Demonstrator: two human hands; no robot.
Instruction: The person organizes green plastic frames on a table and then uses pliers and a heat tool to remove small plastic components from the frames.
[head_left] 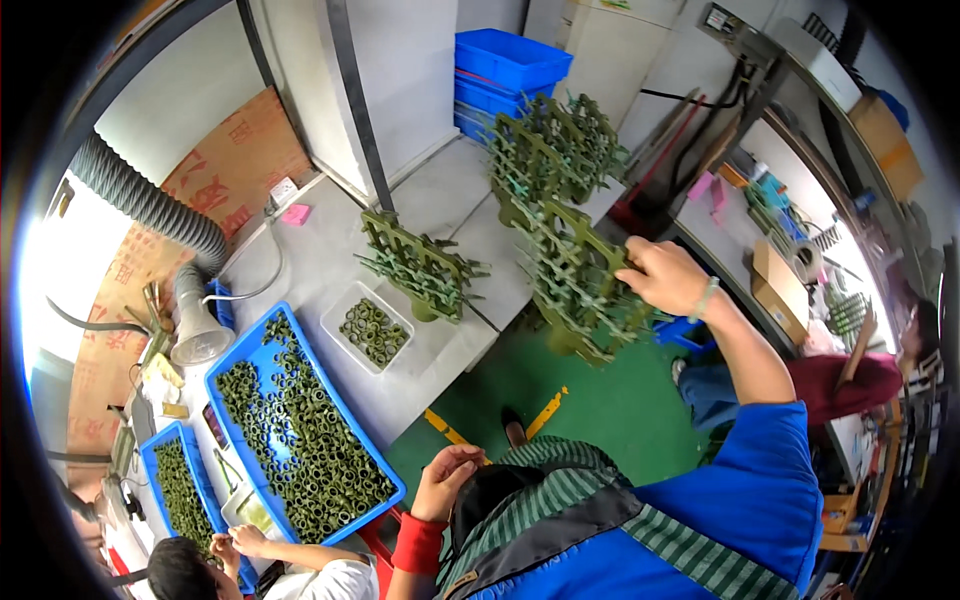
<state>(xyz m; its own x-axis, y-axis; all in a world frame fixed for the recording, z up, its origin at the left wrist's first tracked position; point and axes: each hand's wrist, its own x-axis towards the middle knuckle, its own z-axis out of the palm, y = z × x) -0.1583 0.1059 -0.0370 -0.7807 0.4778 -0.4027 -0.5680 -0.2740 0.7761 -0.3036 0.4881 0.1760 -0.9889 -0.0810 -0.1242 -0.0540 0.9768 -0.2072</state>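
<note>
My right hand [665, 275] is closed on the near end of a spiky olive-green rack [580, 275]. The rack has many short prongs and hangs past the table's edge, over the green floor. My left hand [448, 482], with a red wristband below it, is held close to my body beside a black item. Its fingers are curled together, and what they hold, if anything, is hidden. More spiky racks [555, 150] are bunched at the far end of the table. Another rack [420, 268] stands on the tabletop beside a clear plastic box [405, 340] of small green rings.
A large blue tray [350, 430] of green rings lies on the grey table, with a smaller blue tray [150, 450] to its left. A person [190, 570] sits at lower left, hands near the smaller tray. Blue bins [515, 60] stand behind. Another person [850, 385] is at right.
</note>
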